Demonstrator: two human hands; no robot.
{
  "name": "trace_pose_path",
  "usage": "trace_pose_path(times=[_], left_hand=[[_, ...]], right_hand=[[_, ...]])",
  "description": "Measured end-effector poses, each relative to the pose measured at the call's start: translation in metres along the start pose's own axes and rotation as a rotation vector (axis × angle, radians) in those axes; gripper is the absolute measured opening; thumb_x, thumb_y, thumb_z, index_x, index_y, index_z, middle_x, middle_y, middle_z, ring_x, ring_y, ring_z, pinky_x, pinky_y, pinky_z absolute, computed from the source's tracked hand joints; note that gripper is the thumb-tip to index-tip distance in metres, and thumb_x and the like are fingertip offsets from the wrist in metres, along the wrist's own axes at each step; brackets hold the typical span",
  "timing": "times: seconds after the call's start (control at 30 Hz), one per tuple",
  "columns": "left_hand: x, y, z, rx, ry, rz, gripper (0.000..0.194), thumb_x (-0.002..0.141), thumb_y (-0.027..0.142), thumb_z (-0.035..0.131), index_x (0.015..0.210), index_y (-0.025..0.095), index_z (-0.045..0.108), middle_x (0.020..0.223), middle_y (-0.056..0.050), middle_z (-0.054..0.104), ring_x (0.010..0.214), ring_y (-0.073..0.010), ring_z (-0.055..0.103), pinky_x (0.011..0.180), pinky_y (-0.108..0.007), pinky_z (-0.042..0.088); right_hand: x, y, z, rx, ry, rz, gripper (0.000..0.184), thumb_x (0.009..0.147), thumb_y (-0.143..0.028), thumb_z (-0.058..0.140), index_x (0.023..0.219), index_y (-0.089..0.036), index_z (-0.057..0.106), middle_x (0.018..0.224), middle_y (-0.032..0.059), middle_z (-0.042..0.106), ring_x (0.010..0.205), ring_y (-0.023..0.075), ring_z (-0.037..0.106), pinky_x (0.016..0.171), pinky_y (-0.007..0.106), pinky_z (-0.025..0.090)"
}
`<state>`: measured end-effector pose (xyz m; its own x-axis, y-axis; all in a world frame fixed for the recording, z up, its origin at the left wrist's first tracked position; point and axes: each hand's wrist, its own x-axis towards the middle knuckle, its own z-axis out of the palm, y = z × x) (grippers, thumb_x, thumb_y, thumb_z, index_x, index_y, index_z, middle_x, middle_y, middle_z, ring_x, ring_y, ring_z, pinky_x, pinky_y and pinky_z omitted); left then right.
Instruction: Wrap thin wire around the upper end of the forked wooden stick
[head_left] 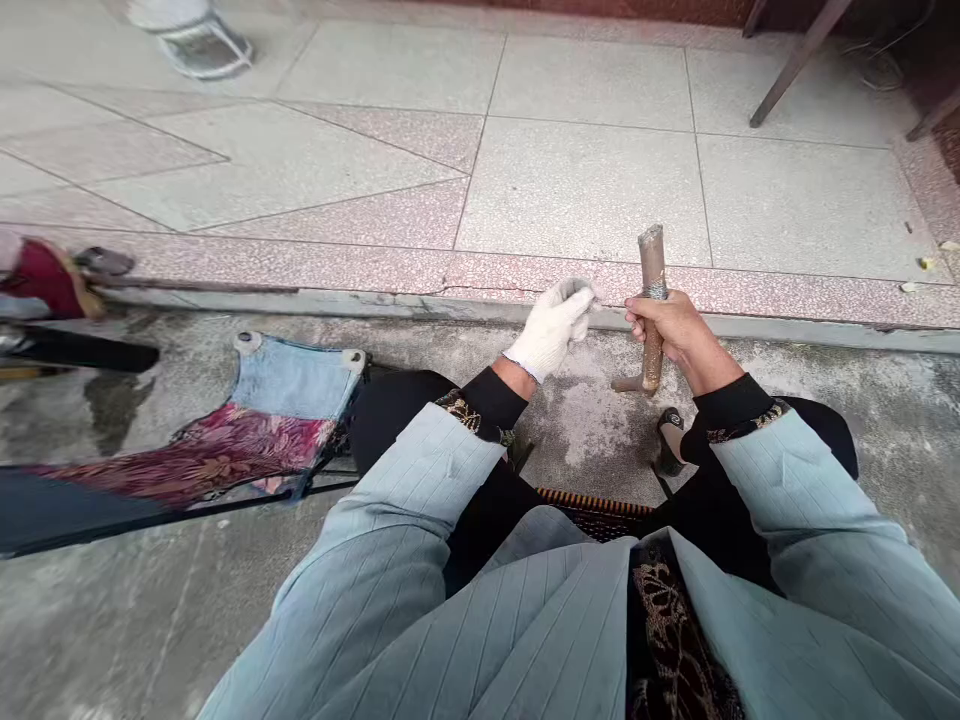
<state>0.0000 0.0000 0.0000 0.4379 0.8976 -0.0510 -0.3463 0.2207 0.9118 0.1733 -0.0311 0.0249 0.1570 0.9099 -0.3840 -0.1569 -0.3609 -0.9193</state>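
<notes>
My right hand point(675, 325), bare, is wrapped around a brown wooden stick point(651, 257) held roughly upright. A short side branch juts left from the stick's lower end, and a band of greyish wire point(657, 290) circles it just above my fingers. To the left, my left hand point(553, 325) wears a white knitted glove. Its fingers are closed in a pinch near the stick but apart from it. A faint thin strand seems to run between the two hands; what the gloved fingertips hold is too small to make out.
A raised tiled step point(585, 190) runs across in front, above the concrete ground point(187, 610). At left stand a fabric folding chair point(281, 385) and another person's red shoe point(49, 280). A white lantern-like object point(204, 45) is at the upper left, a furniture leg point(799, 65) upper right.
</notes>
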Motion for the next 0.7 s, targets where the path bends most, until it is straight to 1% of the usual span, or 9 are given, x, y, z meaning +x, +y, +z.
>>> trace_pose_path(times=[0.1,0.2,0.27,0.37,0.43,0.5,0.6,0.7], left_hand=[[0.001,0.001,0.001,0.048,0.071,-0.013,0.021,0.087,0.035,0.067,0.091,0.017,0.056,0.071,0.006,0.056,0.039,-0.0014,0.034,0.039,-0.021,0.027],[0.0,0.004,0.002,0.03,0.093,-0.015,0.022,0.086,0.035,0.067,0.09,0.018,0.055,0.069,0.006,0.055,0.039,-0.0015,0.034,0.04,-0.021,0.026],[-0.001,0.006,0.001,-0.002,0.035,-0.018,0.023,0.084,0.035,0.068,0.089,0.017,0.056,0.069,0.005,0.056,0.038,-0.0014,0.033,0.039,-0.021,0.024],[-0.003,0.011,-0.001,-0.04,-0.098,-0.049,0.025,0.079,0.035,0.072,0.088,0.015,0.059,0.068,0.003,0.058,0.039,-0.0017,0.033,0.039,-0.021,0.022],[-0.003,0.014,-0.002,-0.063,-0.145,-0.071,0.027,0.076,0.034,0.075,0.088,0.014,0.061,0.065,0.004,0.057,0.039,-0.0018,0.033,0.04,-0.021,0.022],[-0.003,0.015,-0.004,-0.095,-0.154,-0.091,0.028,0.074,0.032,0.077,0.088,0.014,0.061,0.062,0.005,0.055,0.039,-0.0014,0.03,0.041,-0.021,0.022],[-0.002,0.015,-0.006,-0.15,-0.123,-0.126,0.026,0.073,0.029,0.077,0.087,0.014,0.06,0.06,0.006,0.053,0.039,-0.0008,0.027,0.043,-0.02,0.021],[-0.002,0.014,-0.008,-0.173,-0.078,-0.16,0.026,0.072,0.027,0.078,0.086,0.015,0.059,0.061,0.007,0.051,0.04,-0.0006,0.025,0.043,-0.02,0.02]], right_hand=[[-0.001,0.001,-0.004,-0.026,-0.037,-0.011,0.015,0.074,-0.015,0.074,0.071,-0.013,0.06,0.056,0.0012,0.063,0.04,0.0089,0.053,0.038,0.021,0.046],[-0.001,0.002,-0.005,-0.021,-0.054,0.014,0.014,0.073,-0.015,0.075,0.071,-0.013,0.061,0.056,0.0016,0.063,0.041,0.0092,0.054,0.039,0.021,0.046],[-0.001,0.002,-0.004,-0.003,-0.043,0.028,0.015,0.073,-0.014,0.073,0.067,-0.013,0.059,0.055,0.0015,0.062,0.04,0.0086,0.052,0.038,0.021,0.045],[-0.003,0.0,-0.002,0.009,-0.019,0.012,0.016,0.073,-0.013,0.07,0.063,-0.014,0.057,0.053,0.0007,0.06,0.039,0.0076,0.05,0.037,0.02,0.042],[-0.004,-0.001,-0.001,0.011,-0.027,-0.009,0.016,0.072,-0.014,0.07,0.063,-0.014,0.057,0.053,0.0004,0.059,0.039,0.0077,0.05,0.037,0.02,0.042],[-0.006,-0.003,0.0,0.017,-0.044,-0.039,0.015,0.071,-0.015,0.071,0.063,-0.014,0.058,0.054,0.0007,0.06,0.04,0.0081,0.051,0.038,0.02,0.042],[-0.009,-0.005,0.0,0.012,-0.089,-0.121,0.01,0.07,-0.018,0.071,0.069,-0.013,0.062,0.053,-0.0002,0.06,0.041,0.0083,0.052,0.04,0.02,0.043],[-0.011,-0.006,0.002,0.001,-0.168,-0.182,0.013,0.068,-0.022,0.072,0.075,-0.012,0.066,0.053,-0.0002,0.061,0.043,0.0089,0.053,0.043,0.021,0.046]])
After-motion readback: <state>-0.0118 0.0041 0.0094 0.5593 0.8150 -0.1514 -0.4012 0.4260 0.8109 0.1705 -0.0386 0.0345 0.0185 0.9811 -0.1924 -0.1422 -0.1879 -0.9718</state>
